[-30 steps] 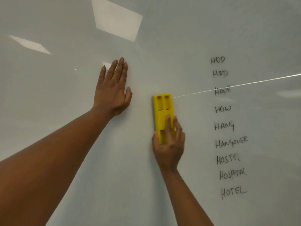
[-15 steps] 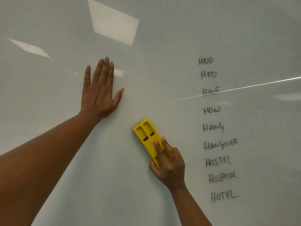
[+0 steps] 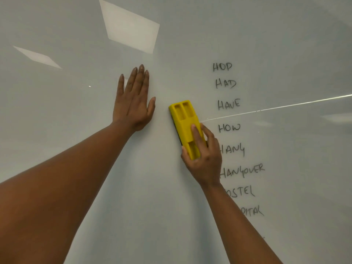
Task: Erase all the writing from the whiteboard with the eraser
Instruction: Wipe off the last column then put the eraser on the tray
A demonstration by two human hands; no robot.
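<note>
A glossy whiteboard (image 3: 57, 111) fills the view. A column of black handwritten words (image 3: 228, 103) runs down its right part, from HOP at the top through HAD, HAVE, HOW, HANG and HANGOVER. My right forearm hides the starts of the lower words. My right hand (image 3: 203, 159) grips the lower half of a yellow eraser (image 3: 183, 119), which lies against the board just left of the words, tilted slightly left. My left hand (image 3: 133, 103) rests flat on the board, fingers straight, a little left of the eraser.
Bright ceiling-light reflections (image 3: 131, 27) show on the upper left of the board. A thin bright streak (image 3: 276, 107) crosses the right side between HAVE and HOW.
The eraser and my right hand swept down and left half a second ago, then came back up and right toward the words. My left hand stays flat on the board.
</note>
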